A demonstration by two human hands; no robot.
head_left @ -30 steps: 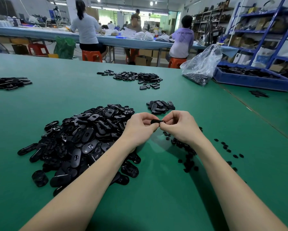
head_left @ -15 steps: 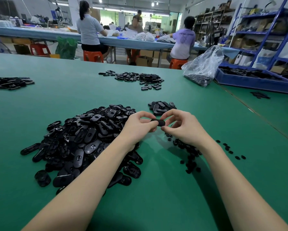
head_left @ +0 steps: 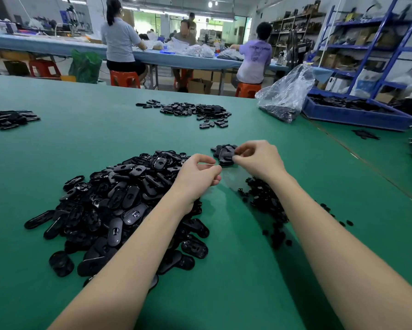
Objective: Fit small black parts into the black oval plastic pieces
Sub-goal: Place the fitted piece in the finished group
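Observation:
A big heap of black oval plastic pieces point(head_left: 119, 201) lies on the green table point(head_left: 224, 282), left of my hands. Small black parts point(head_left: 264, 201) are scattered under my right forearm. A little pile of oval pieces point(head_left: 222, 152) sits just beyond my hands. My right hand point(head_left: 259, 160) reaches over to that pile, thumb and forefinger pinched on an oval piece point(head_left: 227, 158) at its near edge. My left hand point(head_left: 196, 175) hovers beside the big heap with its fingers loosely curled, and nothing shows between them.
More black pieces lie at the far middle point(head_left: 190, 110) and far left point(head_left: 7, 119). A clear plastic bag point(head_left: 286, 96) and a blue tray point(head_left: 352, 115) of parts stand at the far right. People sit at a long bench behind the table.
My hands have parted. The right hand carried the oval piece forward to the little pile; the left hand let go and stayed near the heap.

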